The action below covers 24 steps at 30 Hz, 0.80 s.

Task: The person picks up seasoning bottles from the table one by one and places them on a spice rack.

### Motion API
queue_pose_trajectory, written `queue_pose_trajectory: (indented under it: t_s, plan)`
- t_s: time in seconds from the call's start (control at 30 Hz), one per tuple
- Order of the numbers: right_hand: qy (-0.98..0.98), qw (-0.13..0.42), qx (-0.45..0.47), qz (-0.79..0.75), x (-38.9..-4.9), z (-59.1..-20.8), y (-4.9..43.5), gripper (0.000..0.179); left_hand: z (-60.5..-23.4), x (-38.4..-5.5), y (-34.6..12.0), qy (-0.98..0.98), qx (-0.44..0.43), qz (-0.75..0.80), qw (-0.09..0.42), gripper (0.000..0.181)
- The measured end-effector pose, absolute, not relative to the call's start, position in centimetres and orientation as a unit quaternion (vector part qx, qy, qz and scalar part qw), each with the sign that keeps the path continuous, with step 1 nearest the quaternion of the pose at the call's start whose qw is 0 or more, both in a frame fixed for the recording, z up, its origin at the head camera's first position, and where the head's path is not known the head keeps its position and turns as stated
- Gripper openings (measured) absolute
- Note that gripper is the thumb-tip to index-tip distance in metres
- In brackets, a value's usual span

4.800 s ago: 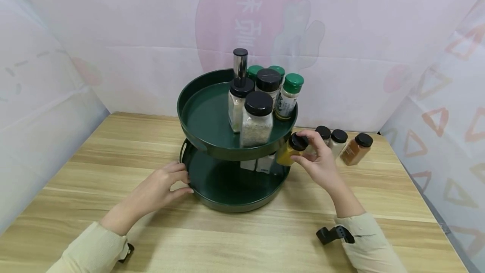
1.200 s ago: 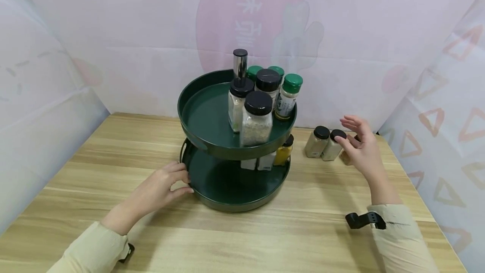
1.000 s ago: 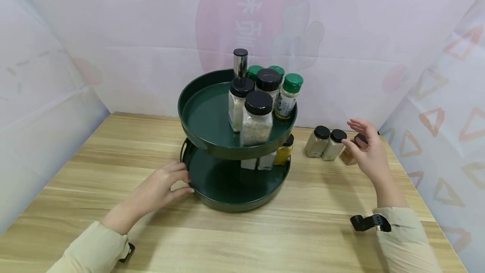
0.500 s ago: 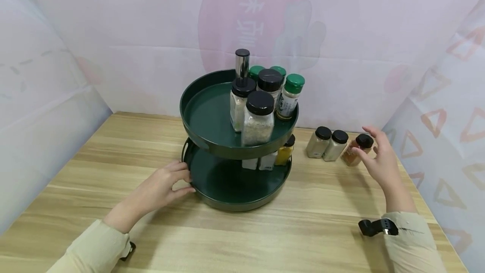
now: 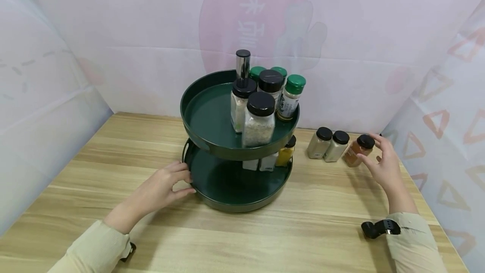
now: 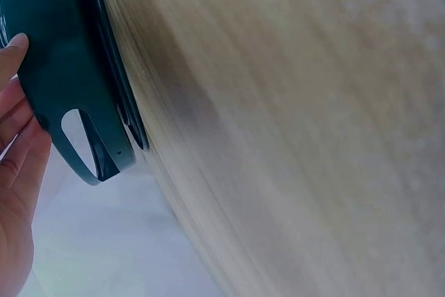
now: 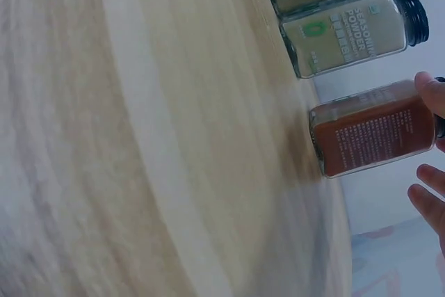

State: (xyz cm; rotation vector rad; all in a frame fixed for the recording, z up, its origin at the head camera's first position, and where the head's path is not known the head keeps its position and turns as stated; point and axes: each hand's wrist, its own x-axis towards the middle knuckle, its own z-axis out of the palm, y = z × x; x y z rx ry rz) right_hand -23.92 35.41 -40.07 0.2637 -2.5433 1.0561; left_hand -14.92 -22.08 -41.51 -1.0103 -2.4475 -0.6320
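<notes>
My left hand (image 5: 164,184) rests its thumb and fingers on the left rim of the lower tier (image 5: 238,207) of a dark green two-tier rack, near an oval handle hole visible in the left wrist view. Far right, my right hand (image 5: 386,165) pinches a black-capped seasoning jar (image 5: 354,155) of red-brown powder between thumb and fingers, close to its cap. From the right wrist view, the thumb sits at the jar's shoulder (image 7: 372,130), and two other fingers stand off it. Two pale seasoning jars (image 5: 319,144) (image 5: 335,148) stand side by side left of it.
On the upper tier (image 5: 210,113) stand several black- and green-capped jars, including a clear jar (image 5: 257,127) and a green-capped shaker (image 5: 289,102). Below, a yellow jar (image 5: 284,157) stands beside white containers (image 5: 268,162). Cloth walls border the wooden table (image 5: 265,243).
The yellow jar went from my right hand onto the lower tier. That hand moved right and closed its thumb and fingers on the red-brown seasoning jar. My left hand stayed at the rim.
</notes>
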Motion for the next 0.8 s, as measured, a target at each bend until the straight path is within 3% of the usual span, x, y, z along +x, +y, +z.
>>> queue_pose_trajectory:
  t_s: [0.1, 0.4, 0.8]
  plan:
    - [-0.905, 0.194, 0.106, 0.363, -24.1, -40.3, 35.5, 0.067, -41.5, -14.9, -22.1, -0.879, -0.362, -0.228, 0.209, 0.025]
    - [-0.905, 0.152, 0.098, 0.386, -24.5, -41.1, 35.3, 0.07, -41.5, -14.9, -22.0, -0.881, -0.358, -0.229, 0.206, 0.025]
    - [-0.899, 0.168, 0.084, 0.396, -25.1, -42.1, 34.8, 0.078, -41.5, -14.9, -22.1, -0.884, -0.352, -0.234, 0.199, 0.024]
